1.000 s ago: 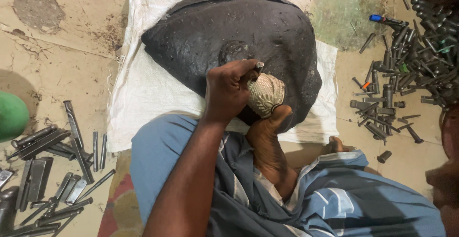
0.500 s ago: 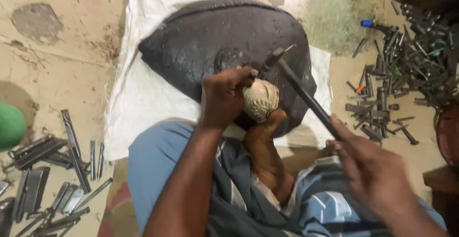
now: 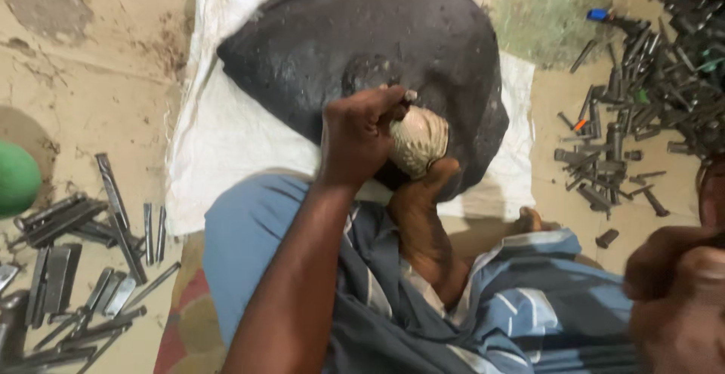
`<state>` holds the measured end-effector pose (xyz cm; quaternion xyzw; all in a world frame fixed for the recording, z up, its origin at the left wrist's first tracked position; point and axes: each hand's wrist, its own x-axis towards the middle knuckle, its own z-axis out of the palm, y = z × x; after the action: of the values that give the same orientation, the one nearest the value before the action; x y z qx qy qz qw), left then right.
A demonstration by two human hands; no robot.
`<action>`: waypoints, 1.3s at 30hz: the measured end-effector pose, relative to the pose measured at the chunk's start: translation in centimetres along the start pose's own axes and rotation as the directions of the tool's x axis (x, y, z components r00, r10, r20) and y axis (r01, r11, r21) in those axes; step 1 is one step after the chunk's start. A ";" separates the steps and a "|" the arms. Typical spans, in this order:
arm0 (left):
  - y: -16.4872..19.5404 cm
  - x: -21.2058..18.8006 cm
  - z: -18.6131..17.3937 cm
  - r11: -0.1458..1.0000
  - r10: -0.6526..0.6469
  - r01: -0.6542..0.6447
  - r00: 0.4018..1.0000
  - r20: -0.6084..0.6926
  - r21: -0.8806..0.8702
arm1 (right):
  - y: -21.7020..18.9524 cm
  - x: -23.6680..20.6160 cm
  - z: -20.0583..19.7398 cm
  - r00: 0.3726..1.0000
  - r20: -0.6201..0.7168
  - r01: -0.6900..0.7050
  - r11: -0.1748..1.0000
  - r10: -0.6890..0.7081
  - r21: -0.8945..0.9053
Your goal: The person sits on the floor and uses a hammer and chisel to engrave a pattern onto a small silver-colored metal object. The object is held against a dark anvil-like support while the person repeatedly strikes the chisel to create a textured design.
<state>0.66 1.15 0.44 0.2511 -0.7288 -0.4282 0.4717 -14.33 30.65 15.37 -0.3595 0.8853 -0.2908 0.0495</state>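
My left hand is shut on a thin metal punch, whose tip rests on a pale, round carved ball. The ball lies against a black domed mound and is braced from below by my bare foot. The mound sits on a white cloth on the floor. My right hand is a blurred fist at the lower right, drawn back from the ball. The hammer it held a moment ago is out of sight past the frame's edge.
Several flat metal chisels lie on the floor at the left beside a green round object. A heap of dark punches spreads over the upper right. My blue striped clothing fills the bottom.
Half a second ago the hammer head was on the punch at the ball. My right hand has since pulled back to the lower right, and the hammer has left the view. The left hand stays put.
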 end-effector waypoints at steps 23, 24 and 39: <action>-1.7 0.9 1.7 0.958 -0.256 0.218 0.944 -0.210 -0.187 | -1.0 -0.9 2.3 0.999 0.022 -0.052 0.989 0.049 0.139; -1.8 1.1 2.4 0.939 -0.309 0.266 0.931 -0.195 -0.218 | -0.4 -1.4 2.3 0.993 0.022 -0.118 0.980 0.116 0.163; -2.6 1.6 4.7 0.800 -0.375 0.299 0.926 -0.044 -0.519 | 2.8 -3.4 1.8 0.929 0.032 -0.368 0.913 0.369 0.176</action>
<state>-4.40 0.42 -1.94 0.2753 -0.4988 -0.6611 0.4882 -12.99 33.64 11.98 -0.1802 0.9074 -0.3550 0.1348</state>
